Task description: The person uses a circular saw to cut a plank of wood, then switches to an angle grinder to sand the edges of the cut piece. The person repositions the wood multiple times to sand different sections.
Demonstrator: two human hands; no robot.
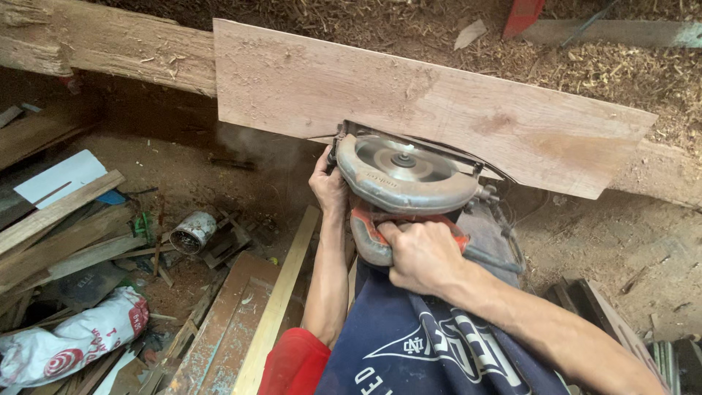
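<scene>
Seen from my head camera: at the bottom centre of the frame I wear a navy shirt (431,344) with large white block lettering and a white diamond-shaped outline printed across its front; the cloth hangs in loose folds. At the lower edge, left of the shirt, shows a patch of plain red cloth (292,363). Both my forearms are bare to past the elbow, with no sleeves, gloves, watch or rings on the left hand (328,184) or right hand (420,254).
</scene>
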